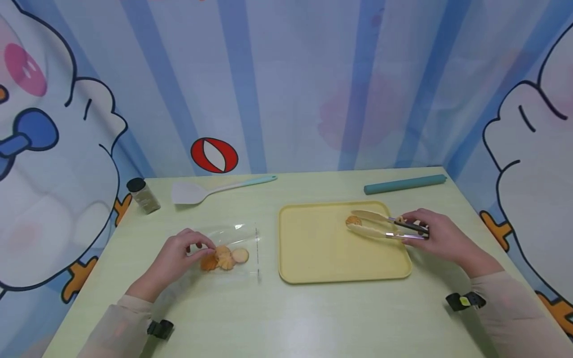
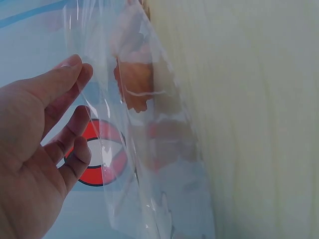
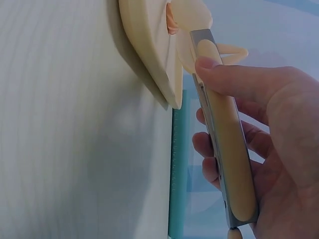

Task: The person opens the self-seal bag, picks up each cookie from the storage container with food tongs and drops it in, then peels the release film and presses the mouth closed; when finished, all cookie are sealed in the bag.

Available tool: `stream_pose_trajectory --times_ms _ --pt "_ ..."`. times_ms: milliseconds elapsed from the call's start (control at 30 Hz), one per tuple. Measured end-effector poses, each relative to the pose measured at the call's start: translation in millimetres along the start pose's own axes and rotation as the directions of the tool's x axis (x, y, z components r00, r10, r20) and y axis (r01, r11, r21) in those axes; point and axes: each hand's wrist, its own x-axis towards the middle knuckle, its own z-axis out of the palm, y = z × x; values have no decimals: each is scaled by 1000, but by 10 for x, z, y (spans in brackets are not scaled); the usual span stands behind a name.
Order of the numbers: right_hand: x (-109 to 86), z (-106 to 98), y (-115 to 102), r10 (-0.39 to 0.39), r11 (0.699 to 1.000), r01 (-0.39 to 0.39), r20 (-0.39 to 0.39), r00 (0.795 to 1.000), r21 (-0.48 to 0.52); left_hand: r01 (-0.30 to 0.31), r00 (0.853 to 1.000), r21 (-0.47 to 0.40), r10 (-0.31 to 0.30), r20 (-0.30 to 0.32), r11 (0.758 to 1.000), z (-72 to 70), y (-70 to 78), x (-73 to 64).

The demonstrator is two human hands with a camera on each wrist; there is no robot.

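My left hand (image 1: 181, 251) pinches the edge of a clear plastic bag (image 2: 109, 199) between thumb and forefinger. Inside the bag lie several cookies (image 1: 225, 259), some scalloped and orange-brown, one round and pale. My right hand (image 1: 440, 236) grips a pair of tongs (image 1: 367, 231) with cream tips and metal arms. The tongs' tips lie on either side of a small brown cookie (image 1: 353, 221), over the right part of a yellow tray (image 1: 313, 243). In the right wrist view, only a bit of that cookie shows behind the tray's rim, and fingers wrap the tongs' cream handle.
At the back left stands a tilted-looking spice jar (image 1: 144, 198) with a black lid. A white spatula (image 1: 190, 194) with a mint handle lies beside it. Behind the tray is a teal roll (image 1: 405, 184). A printed blue curtain (image 1: 295, 99) borders the table (image 1: 313, 318).
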Motion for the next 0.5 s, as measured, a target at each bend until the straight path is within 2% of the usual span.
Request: stream_pose_trajectory --times_ms 500 --pt "27 26 69 -24 1000 25 17 1000 -10 -15 1000 6 15 -7 1000 17 14 8"
